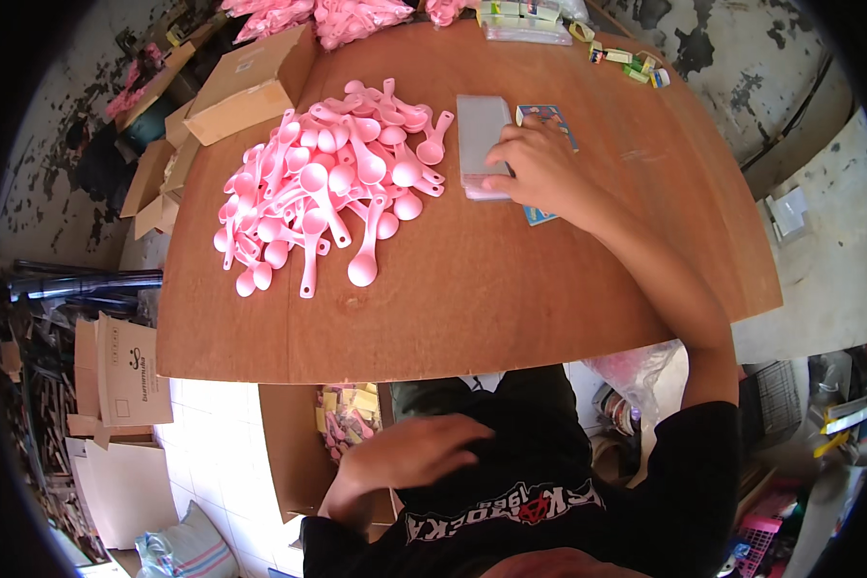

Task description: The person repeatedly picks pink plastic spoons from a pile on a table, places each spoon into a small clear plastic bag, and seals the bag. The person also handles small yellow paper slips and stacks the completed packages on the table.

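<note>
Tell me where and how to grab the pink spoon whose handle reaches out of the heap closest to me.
Pinch the pink spoon across its handle near the tip, probably best from your side of the table. That slim handle juts from the heap toward you, while the bowl lies among other spoons.

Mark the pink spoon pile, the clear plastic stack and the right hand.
Pink spoon pile (pixel 340 180), head view: a spoon mid-heap.
Clear plastic stack (pixel 480 138), head view: upper face.
Right hand (pixel 541 166), head view: back of the hand.
</note>
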A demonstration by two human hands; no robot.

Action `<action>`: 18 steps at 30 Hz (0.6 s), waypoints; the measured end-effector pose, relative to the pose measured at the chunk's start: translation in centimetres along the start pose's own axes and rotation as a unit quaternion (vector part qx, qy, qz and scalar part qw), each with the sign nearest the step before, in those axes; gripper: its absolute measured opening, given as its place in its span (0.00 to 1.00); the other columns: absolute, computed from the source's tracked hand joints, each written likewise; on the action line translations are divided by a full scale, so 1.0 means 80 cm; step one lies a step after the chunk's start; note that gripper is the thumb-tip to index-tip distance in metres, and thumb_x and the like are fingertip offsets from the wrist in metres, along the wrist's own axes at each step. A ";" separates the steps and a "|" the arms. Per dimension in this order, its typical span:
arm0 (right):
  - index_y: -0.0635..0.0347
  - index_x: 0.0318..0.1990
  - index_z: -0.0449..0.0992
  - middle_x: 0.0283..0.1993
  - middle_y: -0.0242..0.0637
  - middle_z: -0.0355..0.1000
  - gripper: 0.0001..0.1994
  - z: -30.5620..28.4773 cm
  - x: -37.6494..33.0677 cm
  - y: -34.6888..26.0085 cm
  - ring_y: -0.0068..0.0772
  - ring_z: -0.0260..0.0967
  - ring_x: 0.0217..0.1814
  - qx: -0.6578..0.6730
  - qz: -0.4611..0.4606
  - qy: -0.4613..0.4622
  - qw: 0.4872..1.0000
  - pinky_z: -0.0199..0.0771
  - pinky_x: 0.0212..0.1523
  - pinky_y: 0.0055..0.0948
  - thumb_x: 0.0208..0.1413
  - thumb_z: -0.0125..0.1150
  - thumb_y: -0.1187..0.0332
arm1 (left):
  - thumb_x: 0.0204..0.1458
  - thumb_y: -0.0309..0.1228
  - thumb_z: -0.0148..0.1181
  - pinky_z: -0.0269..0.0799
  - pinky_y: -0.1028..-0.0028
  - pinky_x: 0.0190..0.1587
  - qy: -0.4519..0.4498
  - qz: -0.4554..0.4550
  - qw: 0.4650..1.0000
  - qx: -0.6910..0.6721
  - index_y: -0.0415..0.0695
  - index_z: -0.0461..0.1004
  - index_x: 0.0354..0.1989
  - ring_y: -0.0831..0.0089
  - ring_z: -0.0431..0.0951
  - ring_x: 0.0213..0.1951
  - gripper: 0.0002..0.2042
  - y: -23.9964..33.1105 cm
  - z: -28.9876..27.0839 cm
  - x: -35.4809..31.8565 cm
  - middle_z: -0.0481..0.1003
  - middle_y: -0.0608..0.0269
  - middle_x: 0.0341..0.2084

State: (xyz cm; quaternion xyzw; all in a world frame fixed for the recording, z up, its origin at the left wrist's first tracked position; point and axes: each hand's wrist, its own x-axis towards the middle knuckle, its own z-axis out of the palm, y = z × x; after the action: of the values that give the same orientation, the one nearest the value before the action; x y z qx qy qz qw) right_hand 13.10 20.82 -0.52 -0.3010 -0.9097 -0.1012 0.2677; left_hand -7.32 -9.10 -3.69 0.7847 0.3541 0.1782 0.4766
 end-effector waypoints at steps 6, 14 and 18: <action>0.51 0.23 0.83 0.31 0.35 0.78 0.05 0.026 0.018 0.009 0.42 0.72 0.44 0.084 0.124 -0.141 0.979 0.64 0.47 0.51 0.46 0.64 0.66 | 0.55 0.32 0.62 0.76 0.64 0.43 -0.039 0.223 0.963 0.147 0.42 0.76 0.47 0.62 0.78 0.39 0.13 0.082 -0.071 0.050 0.76 0.58 0.40; 0.52 0.29 0.84 0.33 0.34 0.78 0.06 0.016 0.012 0.008 0.40 0.74 0.38 0.062 0.106 -0.028 0.992 0.69 0.40 0.39 0.50 0.62 0.65 | 0.52 0.26 0.61 0.70 0.59 0.54 0.147 0.026 0.935 0.323 0.40 0.75 0.48 0.50 0.74 0.50 0.14 0.022 -0.170 0.146 0.73 0.51 0.50; 0.54 0.30 0.83 0.33 0.34 0.77 0.05 0.012 0.022 0.004 0.42 0.73 0.40 0.152 0.181 -0.073 0.969 0.68 0.43 0.41 0.50 0.63 0.66 | 0.52 0.25 0.60 0.68 0.59 0.56 0.215 0.085 0.880 0.414 0.33 0.70 0.53 0.49 0.70 0.55 0.20 -0.044 -0.175 0.199 0.70 0.46 0.53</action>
State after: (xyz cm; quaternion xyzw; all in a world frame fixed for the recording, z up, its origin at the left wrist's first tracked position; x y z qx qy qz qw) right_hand 11.70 22.25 -0.38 -0.4229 -0.8620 0.1109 0.2567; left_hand -6.39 12.23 -0.97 0.8798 0.4216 0.2194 0.0029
